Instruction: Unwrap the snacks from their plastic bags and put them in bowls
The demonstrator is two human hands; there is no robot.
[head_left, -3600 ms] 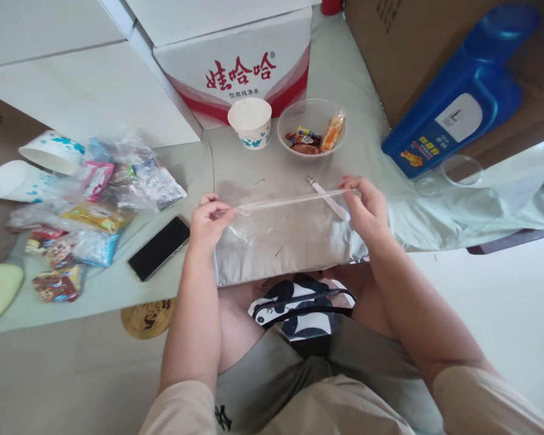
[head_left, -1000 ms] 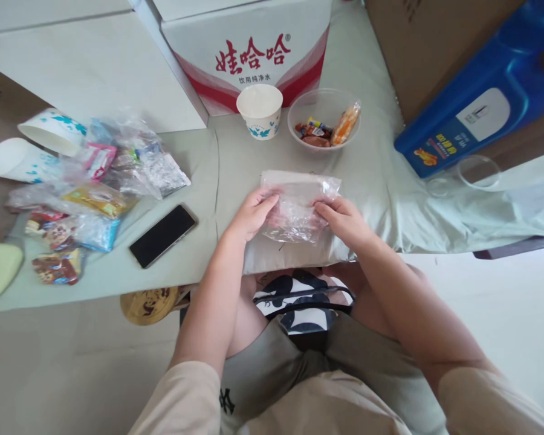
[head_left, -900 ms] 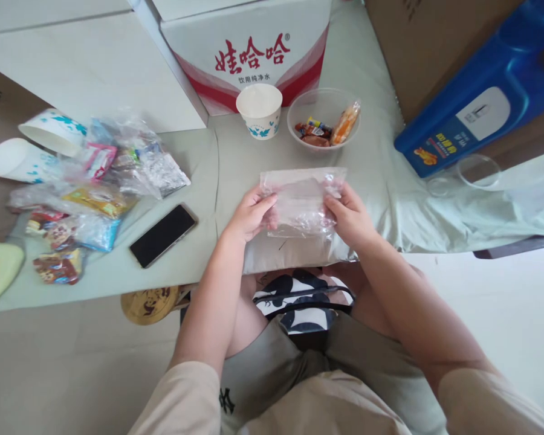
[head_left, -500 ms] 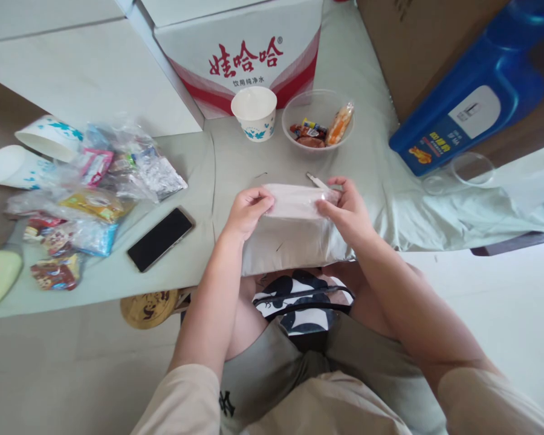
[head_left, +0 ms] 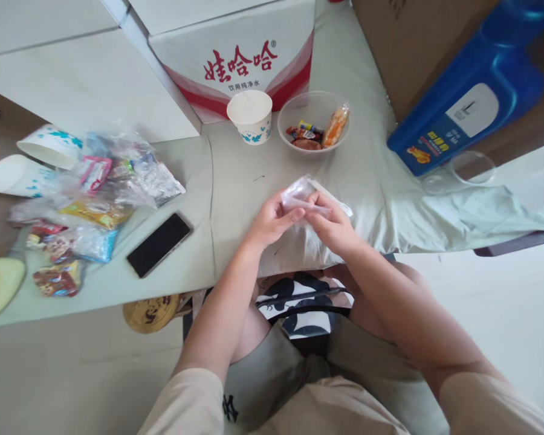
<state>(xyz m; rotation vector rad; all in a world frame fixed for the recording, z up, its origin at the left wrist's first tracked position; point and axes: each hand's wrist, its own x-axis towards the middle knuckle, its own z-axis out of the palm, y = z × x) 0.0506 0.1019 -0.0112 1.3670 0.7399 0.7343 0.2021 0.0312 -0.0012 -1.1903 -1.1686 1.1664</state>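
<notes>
A pale pinkish, translucent plastic piece (head_left: 298, 190), partly folded, is between my two hands over the table's front edge. My left hand (head_left: 272, 219) pinches its left side with thumb and fingers. My right hand (head_left: 333, 226) is closed on its right side, and the fingertips of both hands nearly meet. A slim white strip-like object (head_left: 334, 196) slants behind my right fingers; its kind is unclear and my hand partly covers it. Beyond the hands stand a white paper cup (head_left: 250, 118) with blue leaves and a clear plastic bowl (head_left: 315, 148) of wrapped snacks.
A black phone (head_left: 159, 244) lies on the left, near piled snack packets (head_left: 95, 211) and two tipped paper cups (head_left: 20, 176). A blue bottle (head_left: 462, 103) stands on the right beside a clear cup (head_left: 471, 168). A white-and-red carton (head_left: 240, 60) is behind.
My hands have drawn together, the left one moving right. The plastic piece, stretched flat between them before, is now bunched and folded. The white strip has turned and shows more.
</notes>
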